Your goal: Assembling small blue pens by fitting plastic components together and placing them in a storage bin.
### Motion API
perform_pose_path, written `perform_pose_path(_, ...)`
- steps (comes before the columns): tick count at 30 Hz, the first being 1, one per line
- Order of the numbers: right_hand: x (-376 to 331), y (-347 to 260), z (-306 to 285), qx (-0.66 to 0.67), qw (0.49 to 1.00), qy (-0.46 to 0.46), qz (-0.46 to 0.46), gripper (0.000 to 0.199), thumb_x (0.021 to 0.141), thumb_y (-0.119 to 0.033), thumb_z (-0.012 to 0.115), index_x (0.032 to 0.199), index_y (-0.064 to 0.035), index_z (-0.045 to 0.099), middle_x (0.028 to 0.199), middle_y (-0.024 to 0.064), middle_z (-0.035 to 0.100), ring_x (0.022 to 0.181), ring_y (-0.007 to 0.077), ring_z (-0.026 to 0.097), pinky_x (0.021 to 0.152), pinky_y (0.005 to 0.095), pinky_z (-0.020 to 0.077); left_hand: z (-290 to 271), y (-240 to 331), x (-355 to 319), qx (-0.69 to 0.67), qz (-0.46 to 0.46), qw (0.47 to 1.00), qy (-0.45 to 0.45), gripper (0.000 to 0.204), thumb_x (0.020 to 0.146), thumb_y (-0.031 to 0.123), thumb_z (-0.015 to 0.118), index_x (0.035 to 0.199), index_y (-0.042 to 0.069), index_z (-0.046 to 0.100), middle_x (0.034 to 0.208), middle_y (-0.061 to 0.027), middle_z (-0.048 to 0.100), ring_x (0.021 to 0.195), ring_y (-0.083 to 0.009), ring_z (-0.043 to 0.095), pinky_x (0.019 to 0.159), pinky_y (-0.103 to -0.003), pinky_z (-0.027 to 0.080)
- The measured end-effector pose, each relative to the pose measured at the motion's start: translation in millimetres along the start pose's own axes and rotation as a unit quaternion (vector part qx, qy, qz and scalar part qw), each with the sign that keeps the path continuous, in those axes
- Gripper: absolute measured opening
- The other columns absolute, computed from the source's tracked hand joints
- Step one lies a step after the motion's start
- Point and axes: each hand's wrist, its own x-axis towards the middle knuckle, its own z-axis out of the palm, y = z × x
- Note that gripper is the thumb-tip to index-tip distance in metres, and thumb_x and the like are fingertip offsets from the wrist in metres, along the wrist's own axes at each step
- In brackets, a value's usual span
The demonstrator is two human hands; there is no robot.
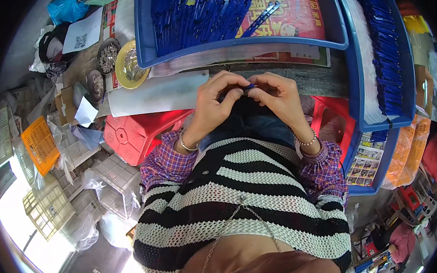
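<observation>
My left hand (215, 100) and my right hand (279, 93) meet at the table's near edge, thumbs and fingertips pinched together. Between them is a small blue piece (249, 86), mostly covered by the fingers, so its full shape is hidden. Just beyond the hands, a blue tray (243, 43) holds a heap of slim dark-blue strips (201, 22) with small marks along them. One strip (262, 18) with a silvery end lies apart on the tray's red printed lining.
To the left are a yellow dish (120, 72) of thin metal parts and two bowls (100, 69) of small grey pieces. A second blue tray (357, 78) at right carries a long row of strips. Red stools (128, 137) and crates (41, 145) stand below table height.
</observation>
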Motion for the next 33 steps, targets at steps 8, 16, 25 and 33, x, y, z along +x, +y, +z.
perform_pose_path(8,-16.4,3.4,-3.3,0.093,0.996,0.002,-0.005,0.015,0.079,-0.001,0.066,0.094,0.0022,0.064,0.087,0.0021,0.058,0.069,0.0059,0.056,0.056,0.0183,0.0451,10.8,13.9,-8.2,-0.105,-0.070,0.992,0.001,0.021,0.079,-0.009,0.056,0.098,-0.001,0.059,0.092,-0.0057,0.059,0.083,-0.0123,0.060,0.074,-0.023,0.049)
perform_pose_path(16,-43.7,-5.7,-22.9,0.244,0.968,0.017,-0.058,0.011,0.080,-0.002,0.061,0.090,0.0032,0.060,0.091,0.0070,0.057,0.080,0.0139,0.056,0.076,0.0269,0.0453,24.0,19.8,-7.5,-0.107,-0.068,0.986,-0.106,0.028,0.079,-0.008,0.058,0.107,0.000,0.057,0.092,-0.0075,0.062,0.084,-0.0126,0.061,0.076,-0.025,0.049)
perform_pose_path(25,-109.5,-13.2,-61.4,0.308,0.951,0.007,0.010,0.011,0.082,-0.008,0.061,0.089,-0.0013,0.056,0.074,0.0052,0.059,0.064,0.0101,0.056,0.058,0.0217,0.0434,36.2,19.8,-11.2,-0.027,-0.079,0.981,-0.173,0.026,0.082,-0.004,0.055,0.108,0.000,0.056,0.088,-0.0066,0.060,0.079,-0.0134,0.059,0.073,-0.025,0.048)
perform_pose_path(33,-189.5,-39.8,-153.2,0.149,0.972,0.167,0.074,0.017,0.080,-0.011,0.062,0.091,0.0011,0.065,0.067,-0.0004,0.058,0.054,0.0030,0.048,0.047,0.0169,0.0353,36.0,16.0,-16.0,-0.021,-0.114,0.979,-0.167,0.020,0.084,-0.001,0.055,0.103,0.000,0.058,0.085,-0.0055,0.061,0.076,-0.0118,0.058,0.070,-0.023,0.047)
